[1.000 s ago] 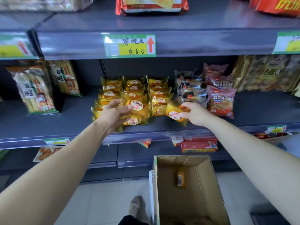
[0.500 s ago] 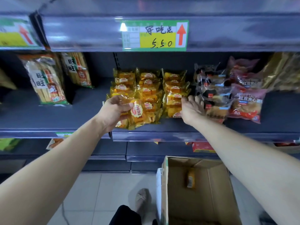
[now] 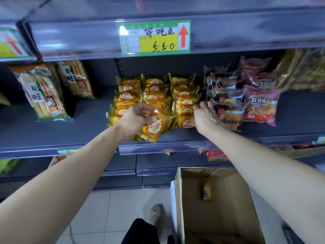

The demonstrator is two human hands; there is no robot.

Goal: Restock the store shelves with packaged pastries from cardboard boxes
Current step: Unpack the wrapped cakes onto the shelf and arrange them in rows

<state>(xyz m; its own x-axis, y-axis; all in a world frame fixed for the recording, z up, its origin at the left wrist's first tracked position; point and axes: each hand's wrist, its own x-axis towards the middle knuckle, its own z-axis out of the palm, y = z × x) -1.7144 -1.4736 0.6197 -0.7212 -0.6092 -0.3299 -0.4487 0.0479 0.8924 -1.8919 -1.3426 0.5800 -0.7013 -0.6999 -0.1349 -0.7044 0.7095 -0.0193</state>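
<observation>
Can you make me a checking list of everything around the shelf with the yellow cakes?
Surface: grey shelf holding three rows of yellow pastry packs.
Job's things: cardboard box open on the floor, one small pack visible inside.
Clutter: nothing seen.
Hands: left hand grips a yellow pack at the shelf front; right hand touches the right row, fingers curled, grip unclear.
Cables: nothing seen.
Surroundings: rice cracker bags left, dark packs and red bean packs right, price tag above.

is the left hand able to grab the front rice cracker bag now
Probably not yet: the left hand grips a yellow pastry pack, though nothing stands between it and the front rice cracker bag.
</observation>
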